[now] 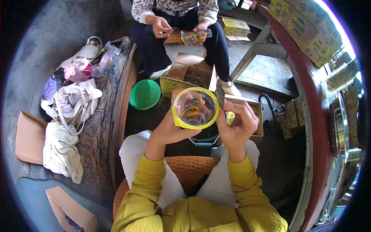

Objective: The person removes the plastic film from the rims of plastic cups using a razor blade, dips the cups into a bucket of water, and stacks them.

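Note:
My left hand (169, 123) is wrapped around a clear plastic cup (195, 108), its round end facing me. Yellow film (178, 121) rings the cup's rim, with a ragged edge at lower left. Coloured print shows through the cup wall. At the cup's right side, my right hand (239, 123) is closed, thumb and fingers pinching a flat grey blade (220, 95) that points upward beside the rim. Its handle is hidden in the fingers. Crumpled yellow foil (230, 117) shows just behind the right thumb.
Opposite sits a person holding a similar printed cup (196, 36). Between us are an open carton (174, 86), a green basin (145, 94) and a dark bucket with a teal handle (203, 144). Bags (71, 102) lie on the left bench; a red-edged table (309, 116) runs along the right.

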`<state>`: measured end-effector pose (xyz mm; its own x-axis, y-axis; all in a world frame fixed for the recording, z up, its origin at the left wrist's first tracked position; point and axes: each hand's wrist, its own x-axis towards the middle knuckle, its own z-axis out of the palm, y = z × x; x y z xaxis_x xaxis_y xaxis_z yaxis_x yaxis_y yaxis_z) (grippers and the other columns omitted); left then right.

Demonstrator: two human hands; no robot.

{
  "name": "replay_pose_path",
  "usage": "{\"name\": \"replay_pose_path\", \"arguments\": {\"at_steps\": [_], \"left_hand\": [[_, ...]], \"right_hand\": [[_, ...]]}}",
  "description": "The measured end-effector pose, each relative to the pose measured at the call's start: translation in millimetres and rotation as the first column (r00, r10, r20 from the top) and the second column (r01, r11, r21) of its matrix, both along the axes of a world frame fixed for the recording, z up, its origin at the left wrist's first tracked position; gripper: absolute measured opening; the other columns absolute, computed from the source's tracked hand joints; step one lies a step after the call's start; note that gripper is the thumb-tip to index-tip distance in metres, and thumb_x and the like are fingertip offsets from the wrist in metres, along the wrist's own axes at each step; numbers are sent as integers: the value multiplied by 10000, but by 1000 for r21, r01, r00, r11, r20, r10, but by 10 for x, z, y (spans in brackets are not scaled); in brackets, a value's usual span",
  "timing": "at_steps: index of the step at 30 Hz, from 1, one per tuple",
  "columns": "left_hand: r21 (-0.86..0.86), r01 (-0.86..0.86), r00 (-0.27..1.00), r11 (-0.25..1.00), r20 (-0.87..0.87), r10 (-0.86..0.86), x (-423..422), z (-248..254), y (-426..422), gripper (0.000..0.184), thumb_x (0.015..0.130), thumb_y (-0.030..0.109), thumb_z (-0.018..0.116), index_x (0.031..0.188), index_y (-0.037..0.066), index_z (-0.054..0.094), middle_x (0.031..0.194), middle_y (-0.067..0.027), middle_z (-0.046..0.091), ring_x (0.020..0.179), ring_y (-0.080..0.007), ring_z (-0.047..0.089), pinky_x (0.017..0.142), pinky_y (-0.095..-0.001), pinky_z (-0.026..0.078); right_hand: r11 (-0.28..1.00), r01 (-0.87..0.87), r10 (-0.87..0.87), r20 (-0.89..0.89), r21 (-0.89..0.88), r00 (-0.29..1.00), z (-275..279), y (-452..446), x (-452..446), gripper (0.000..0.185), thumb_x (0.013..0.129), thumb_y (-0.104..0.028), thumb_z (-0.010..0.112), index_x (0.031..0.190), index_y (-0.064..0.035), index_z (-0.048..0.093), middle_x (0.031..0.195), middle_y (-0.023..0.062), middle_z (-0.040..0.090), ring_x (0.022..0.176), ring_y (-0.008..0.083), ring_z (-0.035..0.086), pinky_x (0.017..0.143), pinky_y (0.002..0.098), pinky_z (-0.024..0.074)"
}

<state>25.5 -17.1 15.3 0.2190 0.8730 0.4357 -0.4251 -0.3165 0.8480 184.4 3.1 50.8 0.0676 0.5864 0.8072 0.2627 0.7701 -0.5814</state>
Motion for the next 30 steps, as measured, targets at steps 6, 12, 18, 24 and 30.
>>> {"name": "replay_pose_path", "arguments": {"at_steps": [6, 12, 18, 24, 30], "left_hand": [[35, -131, 978, 991, -162, 135, 16, 4, 63, 726, 685, 17, 686, 1278, 29, 269, 1217, -93, 377, 1182, -196, 379, 974, -326, 335], [221, -223, 935, 949, -228, 272, 150, 2, 88, 718, 713, 16, 672, 1296, 35, 253, 1222, -98, 358, 1161, -204, 391, 974, -325, 328], [169, -239, 942, 956, -197, 270, 132, 19, 98, 714, 722, 30, 682, 1291, 38, 250, 1221, -99, 345, 1146, -205, 403, 956, -333, 350], [184, -223, 941, 957, -215, 261, 128, -1, 105, 688, 732, 56, 684, 1284, 27, 274, 1207, -100, 354, 1140, -209, 409, 960, -328, 347], [419, -207, 783, 884, -471, 406, 64, 26, 100, 699, 693, 84, 720, 1261, 23, 318, 1198, -103, 357, 1115, -204, 424, 947, -312, 362]], "right_hand": [[996, 76, -77, 15, 56, 997, 10, -8, -10, 164, 624, 45, 697, 767, -4, 632, 659, 94, 607, 545, 154, 580, 501, 226, 441], [986, 105, -110, 39, 127, 993, 6, 1, -35, 173, 622, 63, 687, 769, -11, 630, 660, 96, 608, 552, 158, 585, 509, 226, 449], [984, 112, -117, 23, 140, 993, -8, -12, -30, 167, 615, 59, 683, 754, -14, 627, 651, 93, 603, 543, 162, 580, 496, 229, 442], [984, 104, -111, 41, 146, 993, -51, 20, -47, 162, 613, 55, 691, 744, -13, 626, 642, 92, 597, 539, 159, 573, 492, 229, 435], [988, 115, -121, 59, 100, 991, -21, 49, 6, 163, 611, 48, 707, 744, -9, 633, 646, 88, 598, 540, 159, 572, 492, 231, 434]]}}
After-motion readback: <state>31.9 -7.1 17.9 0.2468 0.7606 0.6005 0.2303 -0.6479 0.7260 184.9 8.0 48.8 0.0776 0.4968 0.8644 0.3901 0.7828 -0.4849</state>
